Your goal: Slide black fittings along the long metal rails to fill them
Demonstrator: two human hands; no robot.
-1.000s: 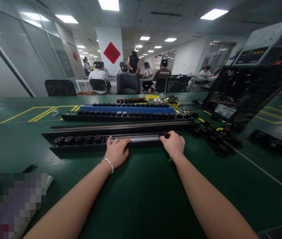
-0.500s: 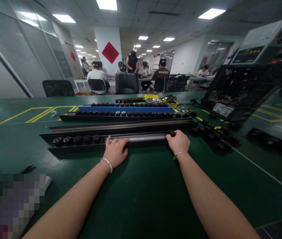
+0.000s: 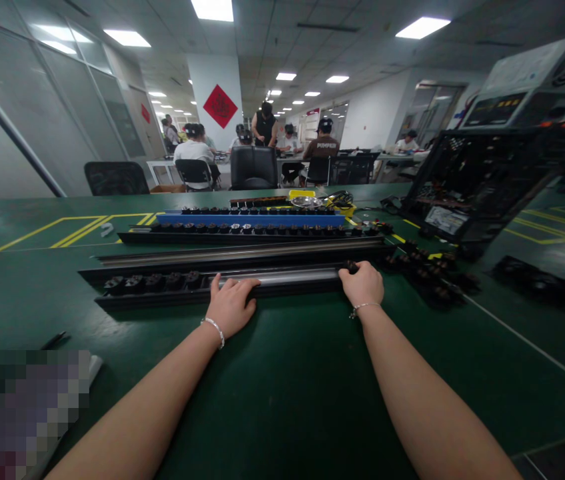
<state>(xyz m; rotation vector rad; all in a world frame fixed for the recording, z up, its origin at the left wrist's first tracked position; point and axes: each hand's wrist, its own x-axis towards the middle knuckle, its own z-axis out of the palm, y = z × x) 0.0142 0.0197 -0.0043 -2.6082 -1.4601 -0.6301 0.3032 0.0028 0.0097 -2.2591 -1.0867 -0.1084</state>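
Note:
My left hand (image 3: 231, 307) lies on the front wall of a long black channel-shaped rail (image 3: 292, 285), its fingers spread over the edge and pointing inward. A bright metal strip runs along the rail's inside. Several round black socket-like pieces (image 3: 154, 283) sit in a row in its left part. At the rail's right end, my right hand (image 3: 364, 283) pinches a small black piece (image 3: 350, 267) between thumb and fingers. Most of that piece is hidden by the fingers, so its exact kind cannot be made out.
Behind lie another black rail (image 3: 242, 254) and a blue rail (image 3: 247, 219) carrying round pieces. Loose black parts (image 3: 432, 280) are scattered to the right, near an open computer case (image 3: 492, 173). A pixelated object (image 3: 22, 413) is at lower left. People sit at far desks.
My right hand has shifted slightly to the right along the rail with the small black piece. My left hand stays in place.

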